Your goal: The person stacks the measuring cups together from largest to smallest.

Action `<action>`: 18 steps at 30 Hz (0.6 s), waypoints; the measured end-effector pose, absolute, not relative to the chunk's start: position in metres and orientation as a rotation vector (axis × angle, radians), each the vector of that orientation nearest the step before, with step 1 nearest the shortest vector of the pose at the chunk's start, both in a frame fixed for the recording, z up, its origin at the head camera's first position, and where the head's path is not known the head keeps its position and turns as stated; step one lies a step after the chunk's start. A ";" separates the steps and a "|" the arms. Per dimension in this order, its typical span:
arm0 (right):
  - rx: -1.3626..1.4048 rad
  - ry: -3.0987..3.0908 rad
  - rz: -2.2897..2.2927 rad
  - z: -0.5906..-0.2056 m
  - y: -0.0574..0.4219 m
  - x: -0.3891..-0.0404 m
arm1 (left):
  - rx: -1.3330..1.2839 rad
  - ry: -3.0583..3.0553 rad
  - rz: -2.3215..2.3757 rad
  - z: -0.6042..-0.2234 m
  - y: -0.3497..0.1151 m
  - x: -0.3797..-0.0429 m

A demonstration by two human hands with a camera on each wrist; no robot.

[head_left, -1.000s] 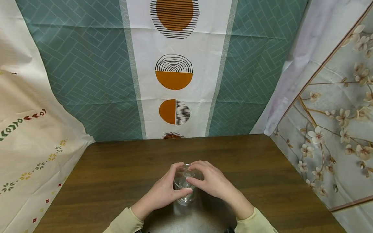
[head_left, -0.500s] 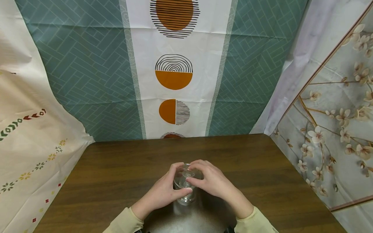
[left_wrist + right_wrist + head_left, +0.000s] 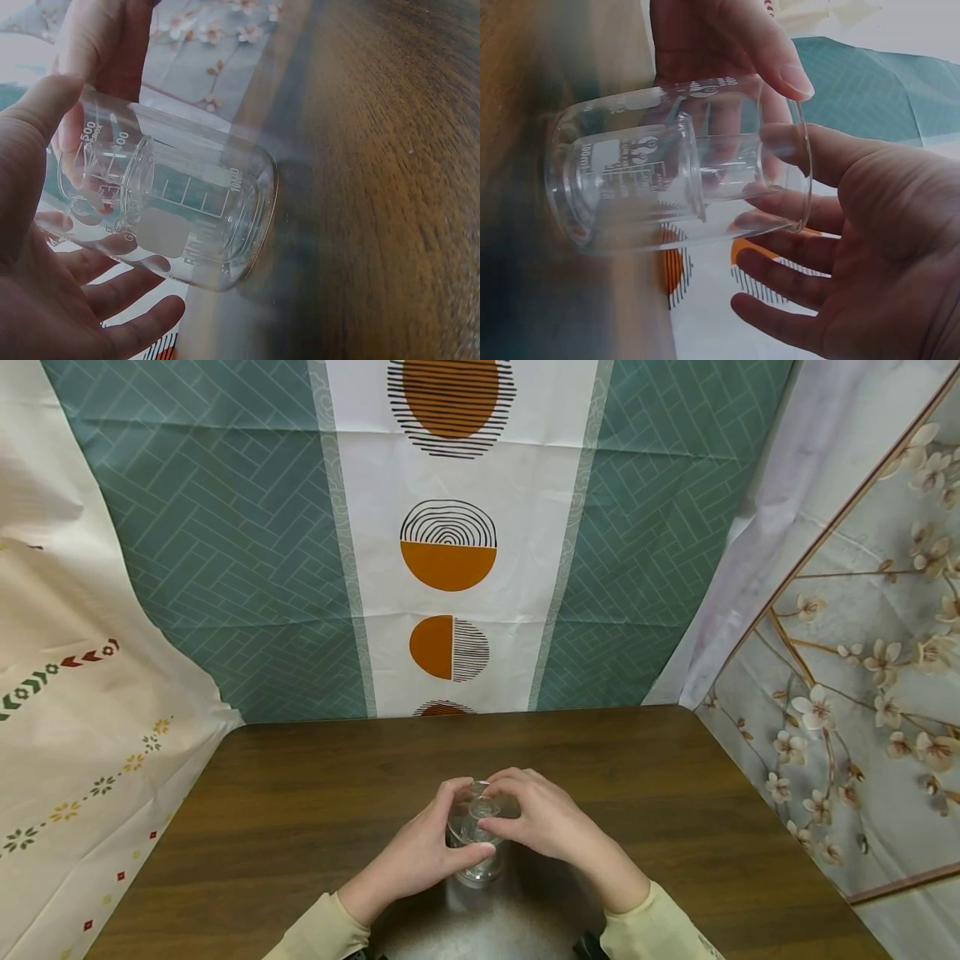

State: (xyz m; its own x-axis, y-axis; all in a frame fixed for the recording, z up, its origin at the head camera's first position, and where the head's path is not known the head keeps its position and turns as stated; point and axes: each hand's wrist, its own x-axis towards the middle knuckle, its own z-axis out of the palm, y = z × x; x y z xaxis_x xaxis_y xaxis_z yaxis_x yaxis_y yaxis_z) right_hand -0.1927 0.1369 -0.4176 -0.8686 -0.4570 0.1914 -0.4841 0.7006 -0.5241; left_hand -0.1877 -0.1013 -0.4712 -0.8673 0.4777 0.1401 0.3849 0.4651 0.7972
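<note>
A large clear glass beaker (image 3: 165,231) with white scale marks stands upright on the table between the hands. Inside it sits a smaller beaker (image 3: 604,157) with its own white marks. A narrower clear glass cylinder (image 3: 724,165), perhaps a still smaller beaker, rises from that one; its lower part is hard to make out. My left hand (image 3: 416,852) holds the large beaker from the left, thumb on the near side and fingers on the far side. My right hand (image 3: 543,822) reaches into the mouth, thumb and fingertips pinching the top of the cylinder.
The brown wooden table (image 3: 315,802) spreads out around the beakers. A green and white patterned cloth (image 3: 262,527) hangs behind it. Printed cloths, one cream (image 3: 82,760) and one floral (image 3: 862,710), border the left and right sides.
My right hand has lifted very slightly and its wrist has shifted a little to the left. The left hand and the large beaker look unmoved.
</note>
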 end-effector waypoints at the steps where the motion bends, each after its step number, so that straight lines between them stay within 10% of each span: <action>1: 0.793 -2.863 0.891 -0.417 0.137 -0.193 | 0.773 2.598 1.377 -0.471 -0.101 -0.188; 18: 0.851 -3.003 0.751 -0.404 0.127 -0.202 | 0.770 2.598 1.380 -0.471 -0.102 -0.187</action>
State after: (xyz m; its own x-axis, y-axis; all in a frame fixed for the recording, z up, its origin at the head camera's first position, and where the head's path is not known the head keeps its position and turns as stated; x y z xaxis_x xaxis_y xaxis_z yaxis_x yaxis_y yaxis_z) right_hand -0.2019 0.1267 -0.4041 -0.8573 -0.5114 0.0593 -0.4791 0.7503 -0.4556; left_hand -0.1866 -0.1017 -0.4711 -0.8670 0.4773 0.1432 0.3858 0.4612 0.7990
